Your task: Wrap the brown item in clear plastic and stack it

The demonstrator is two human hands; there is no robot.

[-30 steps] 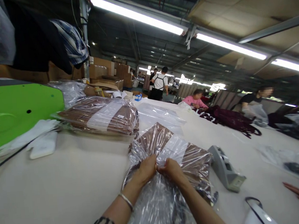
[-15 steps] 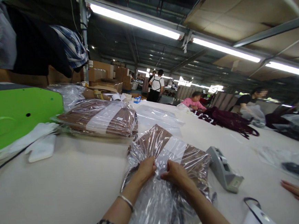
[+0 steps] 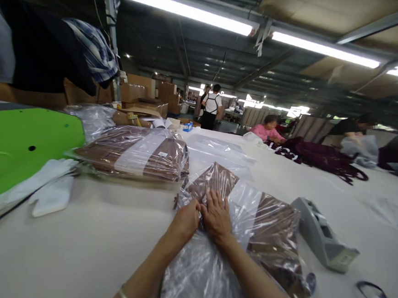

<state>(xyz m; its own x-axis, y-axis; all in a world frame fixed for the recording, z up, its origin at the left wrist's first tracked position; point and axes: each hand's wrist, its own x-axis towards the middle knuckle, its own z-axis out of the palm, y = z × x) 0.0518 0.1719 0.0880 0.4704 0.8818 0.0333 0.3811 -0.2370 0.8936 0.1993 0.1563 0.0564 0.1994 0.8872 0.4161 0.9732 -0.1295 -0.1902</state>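
At the far left of your bench (image 3: 72,251) sits a green panel (image 3: 19,144) with white gloves (image 3: 51,195) lying beside it, then a stack of bagged brown garments (image 3: 133,154). Your left hand (image 3: 186,221) is closed, pinching the clear plastic of the bagged brown garment (image 3: 270,230) at its near-left edge. Your right hand (image 3: 216,216), touching the left one, lies open and flat on top of the bag, fingers spread; the package stretches away beneath and to the right of both hands. Just beside it, further right, stands a grey tape dispenser (image 3: 323,238).
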